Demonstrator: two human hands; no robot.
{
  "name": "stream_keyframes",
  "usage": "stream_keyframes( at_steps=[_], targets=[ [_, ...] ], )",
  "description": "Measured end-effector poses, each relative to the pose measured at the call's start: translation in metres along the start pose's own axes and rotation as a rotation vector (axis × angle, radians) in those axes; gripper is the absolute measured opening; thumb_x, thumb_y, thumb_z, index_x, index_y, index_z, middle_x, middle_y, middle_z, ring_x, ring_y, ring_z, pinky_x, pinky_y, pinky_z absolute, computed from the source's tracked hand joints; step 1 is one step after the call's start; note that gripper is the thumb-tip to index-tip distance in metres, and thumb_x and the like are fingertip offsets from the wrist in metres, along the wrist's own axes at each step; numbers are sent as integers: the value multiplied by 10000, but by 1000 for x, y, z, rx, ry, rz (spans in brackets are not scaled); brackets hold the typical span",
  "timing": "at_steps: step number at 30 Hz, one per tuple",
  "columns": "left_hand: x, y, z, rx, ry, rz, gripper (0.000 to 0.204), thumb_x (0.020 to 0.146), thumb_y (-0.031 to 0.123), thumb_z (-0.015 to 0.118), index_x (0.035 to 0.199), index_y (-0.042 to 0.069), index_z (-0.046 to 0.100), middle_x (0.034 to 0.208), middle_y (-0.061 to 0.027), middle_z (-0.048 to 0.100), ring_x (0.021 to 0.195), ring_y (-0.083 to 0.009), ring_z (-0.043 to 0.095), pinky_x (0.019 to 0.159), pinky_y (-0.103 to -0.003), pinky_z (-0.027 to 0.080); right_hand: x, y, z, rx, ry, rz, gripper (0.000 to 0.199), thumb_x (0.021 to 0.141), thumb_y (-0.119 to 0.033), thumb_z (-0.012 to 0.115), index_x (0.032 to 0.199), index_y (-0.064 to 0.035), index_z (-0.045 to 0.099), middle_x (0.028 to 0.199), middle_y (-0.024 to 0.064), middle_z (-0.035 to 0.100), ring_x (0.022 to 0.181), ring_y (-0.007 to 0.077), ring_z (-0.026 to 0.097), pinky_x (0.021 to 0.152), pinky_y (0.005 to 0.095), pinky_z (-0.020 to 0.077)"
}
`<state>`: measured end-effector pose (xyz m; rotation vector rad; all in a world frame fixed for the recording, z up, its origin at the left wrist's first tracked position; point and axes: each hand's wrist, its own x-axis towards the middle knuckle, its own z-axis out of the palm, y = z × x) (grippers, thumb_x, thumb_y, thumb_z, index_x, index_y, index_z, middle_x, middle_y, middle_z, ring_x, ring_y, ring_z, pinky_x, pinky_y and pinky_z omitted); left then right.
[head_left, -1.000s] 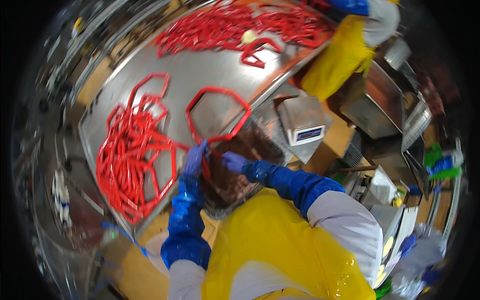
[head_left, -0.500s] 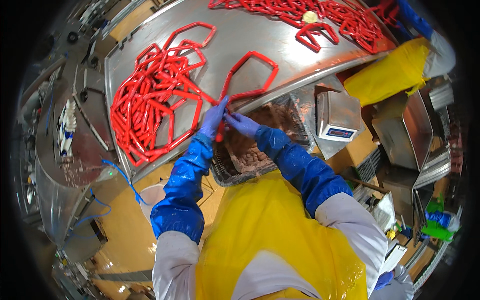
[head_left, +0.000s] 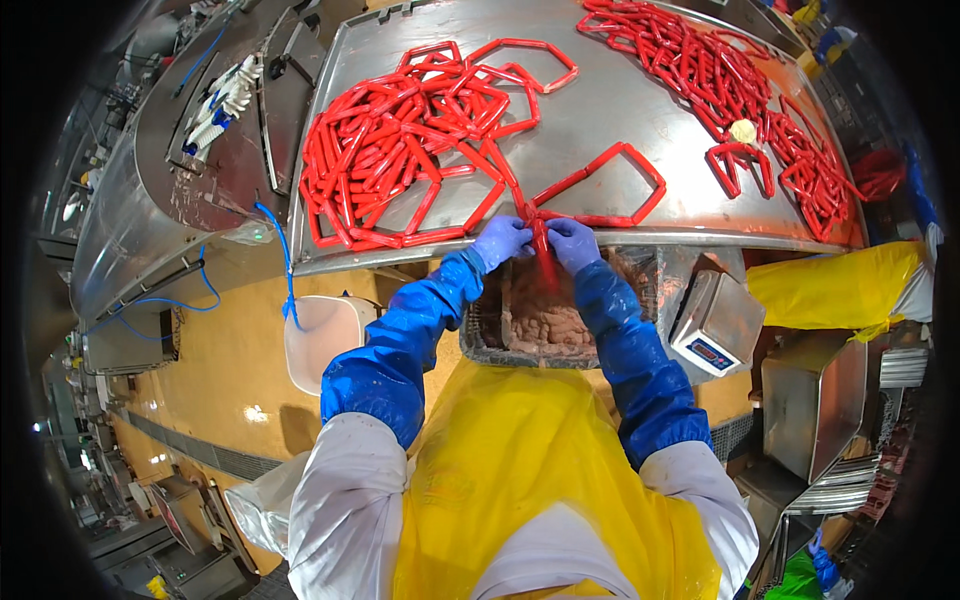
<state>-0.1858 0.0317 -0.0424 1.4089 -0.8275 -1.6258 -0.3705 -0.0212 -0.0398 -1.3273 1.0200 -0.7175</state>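
Note:
Red linked sausages lie in a chain across the steel table (head_left: 370,60). At its front edge, my left hand (head_left: 503,243), in a purple glove, pinches the chain where several links meet. Beside it my right hand (head_left: 574,246), gloved alike, closes on the same joint from the other side. A motion-blurred sausage link (head_left: 544,262) hangs down between the two hands. From this joint a loop of sausage links (head_left: 650,165) runs out to the right, and another strand leads to a heaped pile of sausages (head_left: 370,135) on the left.
Below my hands stands a dark crate (head_left: 485,350) with pinkish ground meat (head_left: 550,328). A bench scale (head_left: 718,318) sits right of it. More sausage chains (head_left: 700,85) cover the far right. A white bin (head_left: 325,340) is at left; another person's yellow apron (head_left: 840,285) is at right.
The view has turned, so the table appears further right and more level. My hands, which were crossed close together, now sit apart on either side of the sausage joint.

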Motion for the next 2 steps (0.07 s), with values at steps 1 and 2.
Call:
stream_keyframes(
  at_steps=[1,2],
  targets=[
    [13,-16,-3,178,56,78,296,932,142,613,1177,-24,626,997,-131,695,844,-222,681,785,-368,575,-1,-1,1,-257,143,-114,207,833,-145,700,1019,-57,727,951,122,728,821,230,699,768,330,560],
    [26,-35,-8,359,113,155,334,936,147,620,1207,-47,603,1037,-151,691,885,-237,692,822,-364,584,2,-4,-1,-262,144,-119,207,833,-145,700,1019,-57,727,951,122,728,821,230,699,768,330,560]
  ],
)
